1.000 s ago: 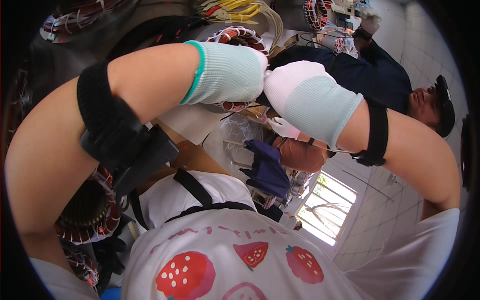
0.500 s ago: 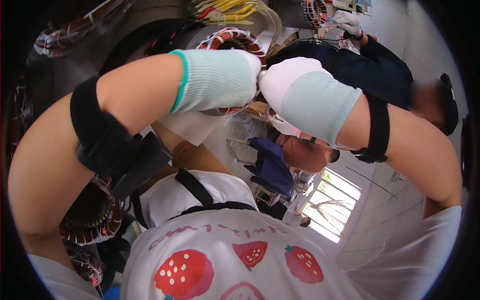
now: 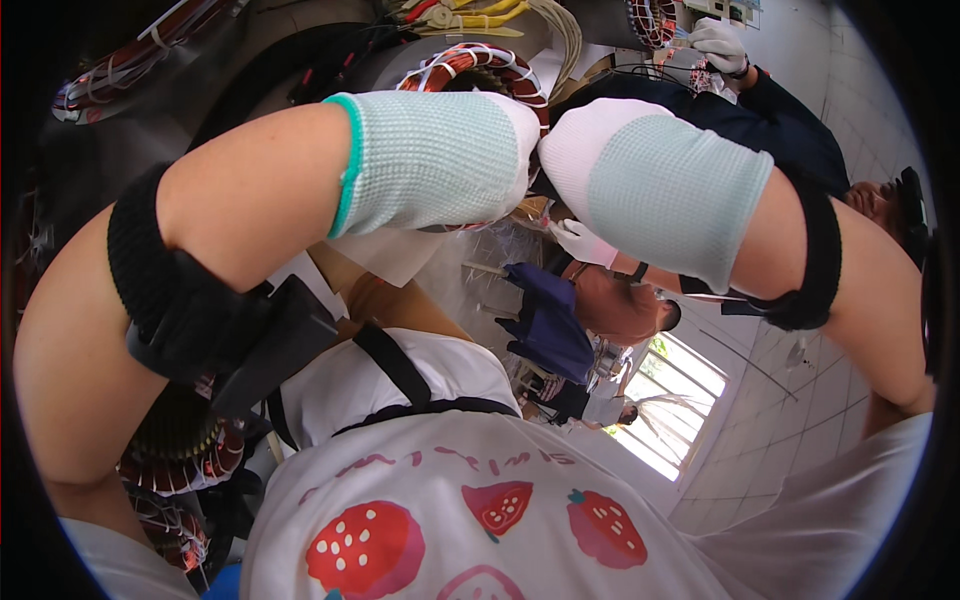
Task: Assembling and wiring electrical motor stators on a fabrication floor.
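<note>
My left hand, in a pale green and white knit glove, is bent over the near side of a motor stator. That stator has reddish-brown windings tied with white lacing. Close beside it, its glove almost touching the left one, is my right hand at the right edge of the windings. Both sets of fingers point away and are hidden behind the gloves, so whatever they may hold does not show. Yellow-sleeved lead wires lie just beyond the stator.
More wound stators stand at lower left, with a laced winding at upper left. A white sheet lies under my left wrist. A co-worker in dark clothing is at right; another person in a brownish top sits further off.
Both gloved hands sit slightly higher in view, the right one also further right. The view has shifted a little. The hands remain close together at the stator.
</note>
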A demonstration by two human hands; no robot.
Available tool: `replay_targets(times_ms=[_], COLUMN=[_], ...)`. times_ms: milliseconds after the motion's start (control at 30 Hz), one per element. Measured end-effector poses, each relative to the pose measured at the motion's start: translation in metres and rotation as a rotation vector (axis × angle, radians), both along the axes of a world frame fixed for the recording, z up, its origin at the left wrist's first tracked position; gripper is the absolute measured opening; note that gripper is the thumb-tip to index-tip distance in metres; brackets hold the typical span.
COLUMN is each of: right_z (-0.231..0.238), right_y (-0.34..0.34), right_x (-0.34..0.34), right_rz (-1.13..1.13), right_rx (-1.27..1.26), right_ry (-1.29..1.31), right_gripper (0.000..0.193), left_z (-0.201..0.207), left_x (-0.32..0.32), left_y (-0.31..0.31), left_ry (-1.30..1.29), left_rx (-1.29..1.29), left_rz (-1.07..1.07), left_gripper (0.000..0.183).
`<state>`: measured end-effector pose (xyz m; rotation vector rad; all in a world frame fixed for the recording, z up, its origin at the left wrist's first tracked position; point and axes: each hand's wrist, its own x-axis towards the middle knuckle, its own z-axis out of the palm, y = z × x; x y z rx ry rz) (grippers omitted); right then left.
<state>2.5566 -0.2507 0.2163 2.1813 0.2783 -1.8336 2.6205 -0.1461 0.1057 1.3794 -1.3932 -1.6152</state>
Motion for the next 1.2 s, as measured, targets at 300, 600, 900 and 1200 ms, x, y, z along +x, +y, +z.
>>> replay_targets(times_ms=[300,600,900,1200], right_z=[-0.019,-0.004,0.005,0.03], right_y=[0.001,0.018,0.026,-0.069], right_x=[-0.007,0.002,-0.012,-0.039], right_rz=[-0.087,-0.056,-0.03,-1.186], right_rx=[-0.19,-0.121,-0.163,0.13], right_ry=[0.067,-0.033,-0.117,-0.458], right_gripper=[0.023,0.024,0.029,0.029], left_z=[0.0,0.008,0.006,-0.008], left_x=[0.005,0.008,-0.004,0.0], left_y=[0.007,0.005,0.001,0.019], left_ry=[0.067,0.048,0.006,-0.035], left_rx=[0.006,-0.014,-0.028,-0.091], left_rz=[0.041,-0.016,-0.005,0.054], left_gripper=[0.045,0.043,0.043,0.044])
